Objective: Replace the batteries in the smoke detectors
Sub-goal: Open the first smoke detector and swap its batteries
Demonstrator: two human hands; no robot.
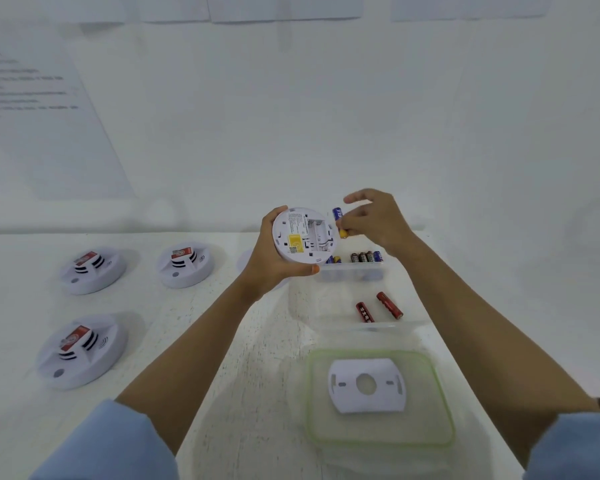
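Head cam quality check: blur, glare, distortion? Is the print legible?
Head view: soft all over, so print on the detector in the left hand and the battery in the right hand is unreadable; light flat, shadows faint, no hard glare; wide-angle stretches the sleeves at the bottom corners; the clear tub washes out against the table.

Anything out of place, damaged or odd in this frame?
Nothing looks damaged or spilled. One mild oddity: the small tray beside the detector holds dark red and blue batteries mixed together, while two red batteries lie loose in the clear tub. The left hand grips the detector; the right hand pinches a blue battery.
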